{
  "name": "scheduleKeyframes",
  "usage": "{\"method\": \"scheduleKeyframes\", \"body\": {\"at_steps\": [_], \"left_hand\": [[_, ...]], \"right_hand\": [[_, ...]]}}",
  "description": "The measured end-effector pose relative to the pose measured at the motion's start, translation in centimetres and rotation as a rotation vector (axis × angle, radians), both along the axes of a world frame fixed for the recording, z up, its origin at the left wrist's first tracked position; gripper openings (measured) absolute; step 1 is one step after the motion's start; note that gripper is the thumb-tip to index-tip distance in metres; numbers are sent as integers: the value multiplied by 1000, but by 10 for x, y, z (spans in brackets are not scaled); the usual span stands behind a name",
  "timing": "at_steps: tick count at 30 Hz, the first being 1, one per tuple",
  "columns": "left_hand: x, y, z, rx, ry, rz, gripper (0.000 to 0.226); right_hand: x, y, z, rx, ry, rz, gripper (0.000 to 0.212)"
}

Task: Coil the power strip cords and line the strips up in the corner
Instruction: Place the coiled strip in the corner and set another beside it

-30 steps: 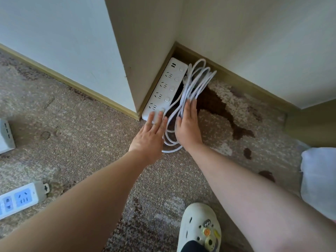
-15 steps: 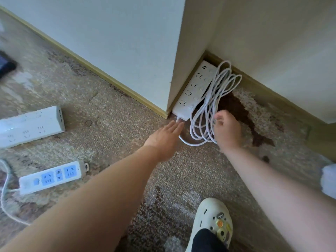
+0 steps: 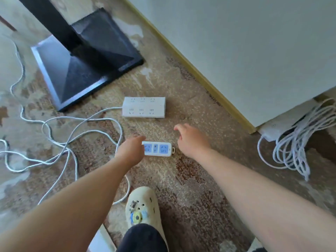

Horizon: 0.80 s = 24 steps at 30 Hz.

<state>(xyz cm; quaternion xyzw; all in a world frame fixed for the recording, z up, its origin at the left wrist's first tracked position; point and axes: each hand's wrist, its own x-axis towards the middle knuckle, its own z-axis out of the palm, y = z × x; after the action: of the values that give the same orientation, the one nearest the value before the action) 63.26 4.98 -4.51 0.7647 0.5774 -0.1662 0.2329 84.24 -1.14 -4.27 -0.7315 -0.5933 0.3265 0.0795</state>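
Head cam: left hand covers blue-socket strip end, right hand beside.

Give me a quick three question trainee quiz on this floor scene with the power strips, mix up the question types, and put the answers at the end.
1. True or false: the left hand reaches the blue-socket strip.
2. Which cord is already coiled? A) the corner strip's cord B) the six-outlet white strip's cord
3. Fill in: the right hand holds ____.

Key: 1 true; 2 A; 3 nothing
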Motion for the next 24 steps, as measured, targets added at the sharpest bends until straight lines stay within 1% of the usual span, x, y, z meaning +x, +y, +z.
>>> {"method": "scheduleKeyframes", "body": {"at_steps": [2,5,7,9,10,13,15,18,20,22,24], "left_hand": [[-9,32,-11,44,-50,66,47],[-12,79,-37,59,-121,204,59],[-14,110,-55,92,-101,236,71],[-17,141,-69,157,-38,201,81],[-19,155,-76,165,-8,189,82],[-29,181,-89,89,51,184,69],[-38,184,-92,88,72,140,57],[-46,174,-89,126,95,-18,35],[-47,160,-82,28,15,-85,28],[-44,139,-67,-150,-132,-73,29],[-35,115,-45,-229,-246,-44,29]], "right_hand": [[-23,40,-15,18,-68,63,52],[-47,97,-46,1,-189,180,63],[-59,132,-66,-10,-275,258,75],[-68,163,-83,2,-342,309,90],[-72,176,-91,2,-360,330,98],[-76,202,-107,-53,-404,360,116],[-75,204,-111,-47,-429,369,118],[-71,183,-108,30,-439,401,117],[-61,154,-102,64,-429,412,117],[-48,116,-90,74,-403,388,113],[-33,77,-70,79,-388,340,112]]}}
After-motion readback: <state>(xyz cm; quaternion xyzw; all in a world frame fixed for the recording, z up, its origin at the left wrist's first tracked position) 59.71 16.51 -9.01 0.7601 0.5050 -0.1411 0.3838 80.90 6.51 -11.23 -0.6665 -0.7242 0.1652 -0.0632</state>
